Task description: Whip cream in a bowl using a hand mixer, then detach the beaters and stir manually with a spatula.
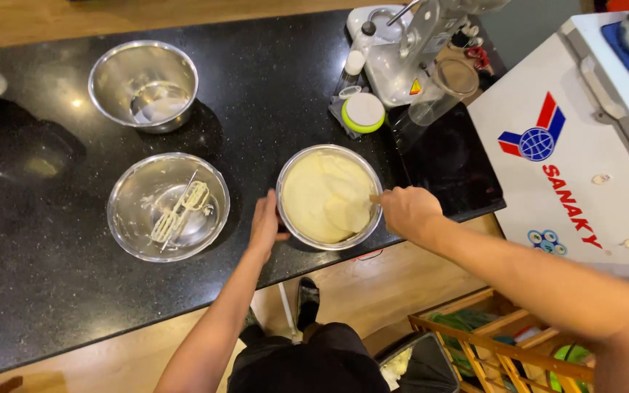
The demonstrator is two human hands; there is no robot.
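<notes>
Black counter [52, 291], three steel bowls [143, 86]
</notes>
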